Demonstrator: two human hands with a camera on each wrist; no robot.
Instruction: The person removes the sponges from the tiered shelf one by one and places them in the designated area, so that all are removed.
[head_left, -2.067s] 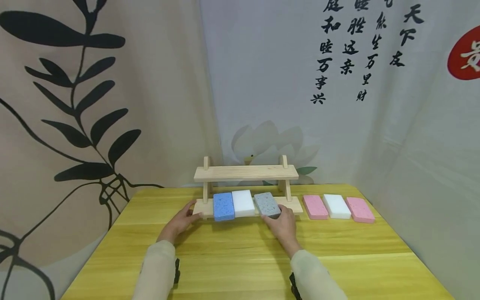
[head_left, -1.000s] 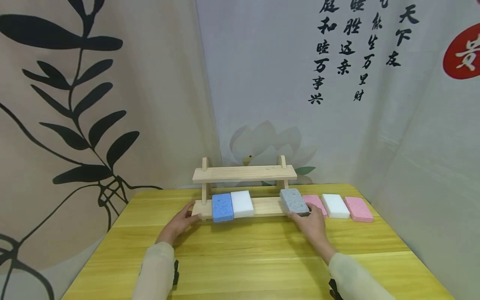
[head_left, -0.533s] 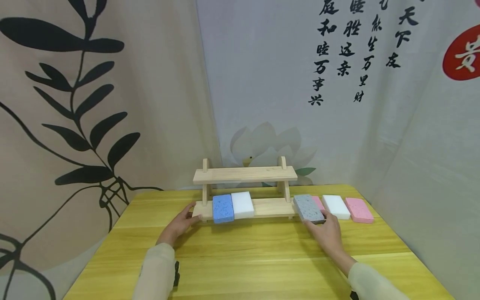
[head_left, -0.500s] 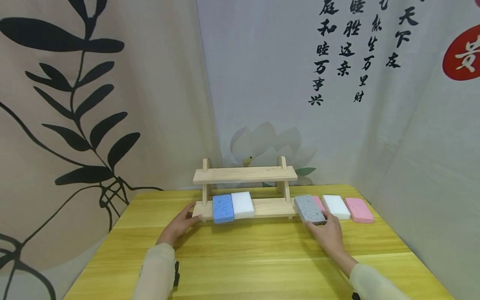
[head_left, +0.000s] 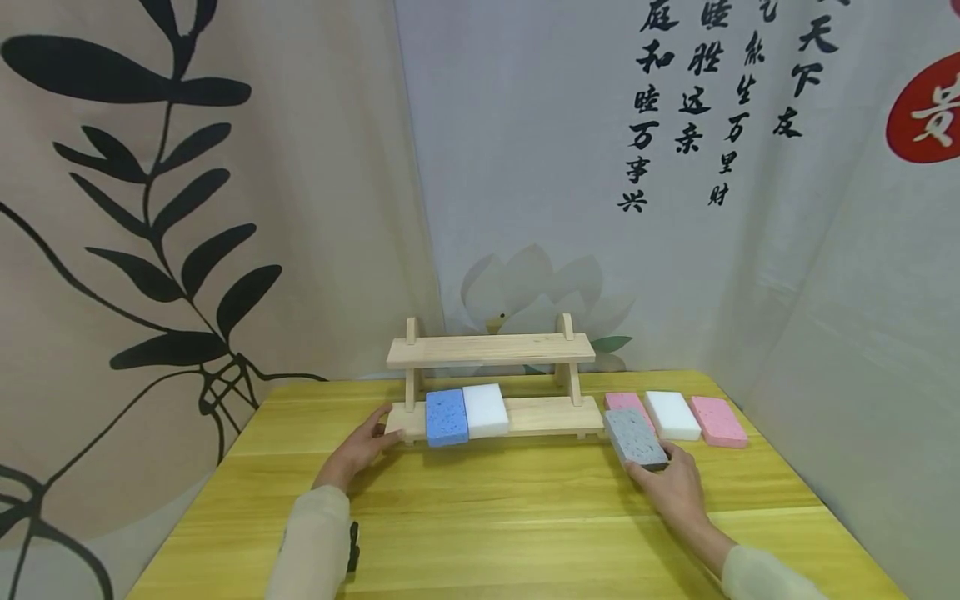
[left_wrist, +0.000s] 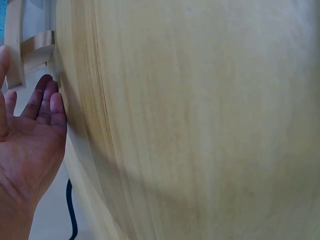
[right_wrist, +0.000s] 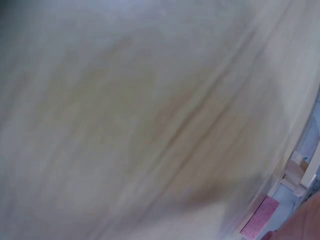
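My right hand (head_left: 678,492) pinches a grey speckled sponge (head_left: 636,435) by its near edge, thumb on one side and fingers on the other. The sponge is just right of the two-tier wooden rack (head_left: 555,414), partly covering a pink sponge (head_left: 624,401). At the rack's left end, my left hand (head_left: 360,450) holds the lower shelf between thumb and fingers. On that shelf a blue sponge (head_left: 447,417) and a white sponge (head_left: 486,410) lean side by side. Only a sliver of my right hand (right_wrist: 302,220) shows in the right wrist view.
Right of the rack, another white sponge (head_left: 673,415) and a second pink sponge (head_left: 720,422) lie on the yellow wooden table (head_left: 480,517). A printed cloth (head_left: 525,167) hangs behind the table. A dark cable (left_wrist: 71,210) shows beyond the table edge.
My right hand has carried the grey sponge rightward off the lower shelf, past its right end and slightly toward me. My left hand has stayed at the rack's left end.
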